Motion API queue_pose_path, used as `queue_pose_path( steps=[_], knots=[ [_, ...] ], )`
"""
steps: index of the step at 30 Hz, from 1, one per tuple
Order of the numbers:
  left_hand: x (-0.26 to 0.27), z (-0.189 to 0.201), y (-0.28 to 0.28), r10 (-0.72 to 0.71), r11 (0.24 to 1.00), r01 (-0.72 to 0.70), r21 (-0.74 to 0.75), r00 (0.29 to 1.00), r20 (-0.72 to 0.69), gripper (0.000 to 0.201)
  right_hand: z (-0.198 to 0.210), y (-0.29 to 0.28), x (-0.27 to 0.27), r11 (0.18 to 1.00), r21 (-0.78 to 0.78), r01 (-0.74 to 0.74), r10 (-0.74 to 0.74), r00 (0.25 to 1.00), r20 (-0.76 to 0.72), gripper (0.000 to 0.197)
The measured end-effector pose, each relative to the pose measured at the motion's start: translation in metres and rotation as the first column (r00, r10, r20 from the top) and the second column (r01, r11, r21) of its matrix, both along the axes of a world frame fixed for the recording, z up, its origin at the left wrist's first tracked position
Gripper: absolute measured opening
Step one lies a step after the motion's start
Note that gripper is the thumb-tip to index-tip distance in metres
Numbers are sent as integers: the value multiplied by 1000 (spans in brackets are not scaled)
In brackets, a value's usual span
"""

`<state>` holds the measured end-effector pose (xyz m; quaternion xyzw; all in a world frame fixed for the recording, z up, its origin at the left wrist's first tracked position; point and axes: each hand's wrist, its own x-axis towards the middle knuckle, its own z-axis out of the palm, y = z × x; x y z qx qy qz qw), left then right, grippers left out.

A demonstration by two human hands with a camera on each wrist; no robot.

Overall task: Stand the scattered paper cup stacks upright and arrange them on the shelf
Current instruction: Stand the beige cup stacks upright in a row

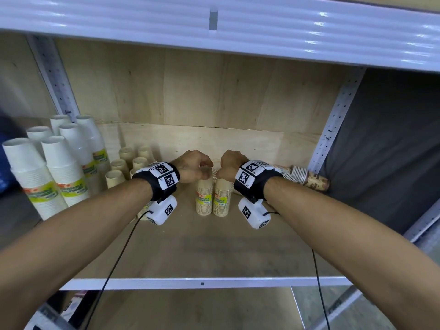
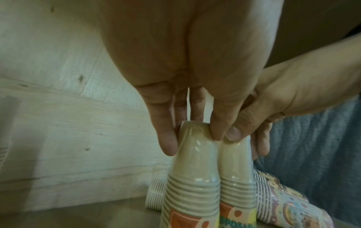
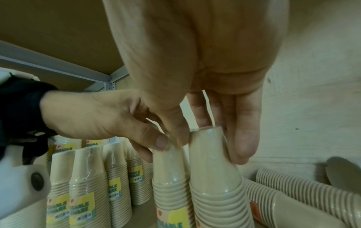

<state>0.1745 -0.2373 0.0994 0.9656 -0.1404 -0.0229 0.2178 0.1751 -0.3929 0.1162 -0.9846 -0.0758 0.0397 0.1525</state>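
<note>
Two upright stacks (image 1: 213,196) stand touching, side by side, mid-shelf (image 1: 202,281), the left hand (image 1: 190,166) on the left one's top, the right hand (image 1: 229,166) on the right one's. Upright stacks (image 1: 59,163) fill the left end; toppled stacks (image 1: 307,178) lie at the right, toward the back.

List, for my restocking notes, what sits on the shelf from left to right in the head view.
Tall white cup stacks → small beige cup stacks → left held stack → right held stack → patterned stacks lying down.
</note>
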Motion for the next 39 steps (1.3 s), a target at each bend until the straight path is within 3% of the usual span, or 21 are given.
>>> queue_pose_path(
  steps=[3,6,12,16,18,20,25,30,39],
  knots=[
    [1,0,0,17,1000,-17,13,1000,3,40,3,2,-3,999,1,-34,34,999,-22,11],
    [0,2,-2,15,1000,-15,13,1000,0,38,6,1,-5,998,-9,-59,59,997,-43,32],
    [-7,8,-1,47,999,-47,11,999,-9,44,13,7,-12,993,-56,-100,97,994,-54,34],
    [-17,18,8,64,998,-63,22,998,-20,43,19,19,-21,986,-104,-130,128,991,-26,7],
    [-24,25,14,80,996,-79,41,996,-37,36,24,27,-25,976,-136,-169,165,985,-44,16],
    [-30,31,23,111,993,-108,37,989,-93,32,30,36,-30,965,-137,-225,214,973,-88,8],
    [-46,40,48,165,986,-158,56,972,-165,26,36,58,-38,942,-36,-334,322,930,-177,31],
    [-70,44,84,266,961,-248,120,949,-172,20,36,92,-50,909,-2,-416,411,899,-150,41],
    [-103,41,138,388,914,-366,177,914,-114,27,30,140,-62,856,3,-518,517,854,-62,25]
  ],
)
